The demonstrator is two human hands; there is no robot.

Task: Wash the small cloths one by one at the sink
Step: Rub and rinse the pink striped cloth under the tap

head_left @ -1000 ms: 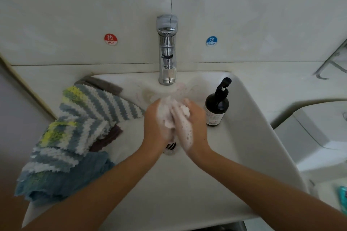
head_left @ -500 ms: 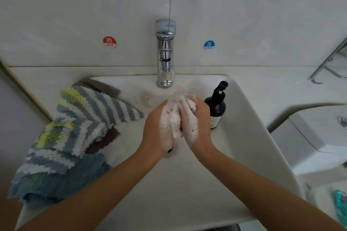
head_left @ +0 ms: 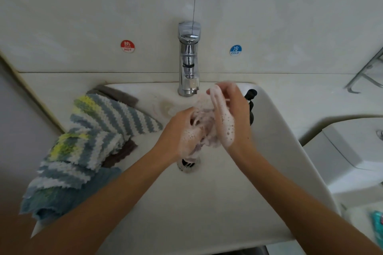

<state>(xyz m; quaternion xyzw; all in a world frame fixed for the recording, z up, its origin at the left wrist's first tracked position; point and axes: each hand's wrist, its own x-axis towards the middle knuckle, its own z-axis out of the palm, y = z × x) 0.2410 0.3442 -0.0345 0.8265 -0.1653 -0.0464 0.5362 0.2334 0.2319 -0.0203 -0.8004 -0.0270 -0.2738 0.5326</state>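
A small pale cloth (head_left: 204, 122), covered in soap foam, is bunched between both hands above the drain (head_left: 188, 165) of the white sink (head_left: 275, 130). My left hand (head_left: 182, 132) grips its lower part with curled fingers. My right hand (head_left: 230, 114) holds the upper part, fingers wrapped over it just below the chrome tap (head_left: 189, 58). Foam coats both hands. No water runs from the tap. A pile of striped, blue and brown cloths (head_left: 83, 147) lies on the sink's left rim.
A dark pump bottle (head_left: 251, 105) stands on the sink's right side, mostly hidden behind my right hand. Hot and cold stickers sit on the tiled wall either side of the tap. A toilet cistern (head_left: 356, 147) is at the right. A mirror runs along the top.
My right hand has slid up and away toward the tap while the left stayed low, stretching the foamy cloth between them. The camera has tilted slightly.
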